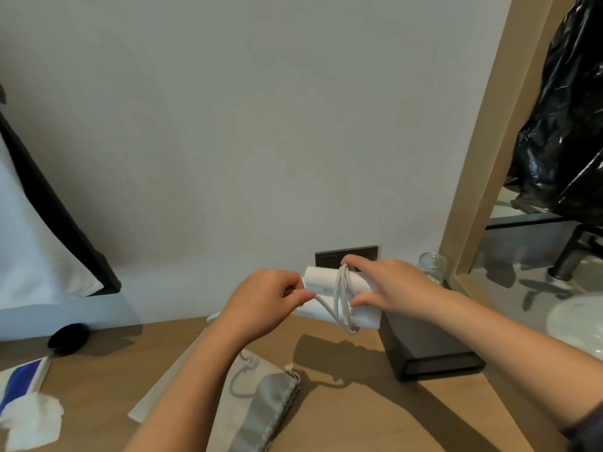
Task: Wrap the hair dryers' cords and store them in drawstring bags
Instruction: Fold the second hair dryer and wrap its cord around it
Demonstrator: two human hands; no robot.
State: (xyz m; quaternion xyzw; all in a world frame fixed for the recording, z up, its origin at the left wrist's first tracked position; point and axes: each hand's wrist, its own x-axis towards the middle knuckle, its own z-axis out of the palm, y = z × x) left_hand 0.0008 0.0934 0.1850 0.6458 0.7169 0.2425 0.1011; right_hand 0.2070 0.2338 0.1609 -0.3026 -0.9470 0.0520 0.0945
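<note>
A white hair dryer is held in the air above the wooden counter, folded, with its white cord looped around the body several times. My right hand grips the dryer from the right, fingers over the top and thumb below. My left hand pinches the free end of the cord at the dryer's left. A grey drawstring bag and a beige drawstring bag lie flat on the counter under my left forearm.
A black box stands on the wooden counter under my right hand. A dark wall socket and a glass jar are behind. Tissue and a black round object lie at left. A white sink basin is at right.
</note>
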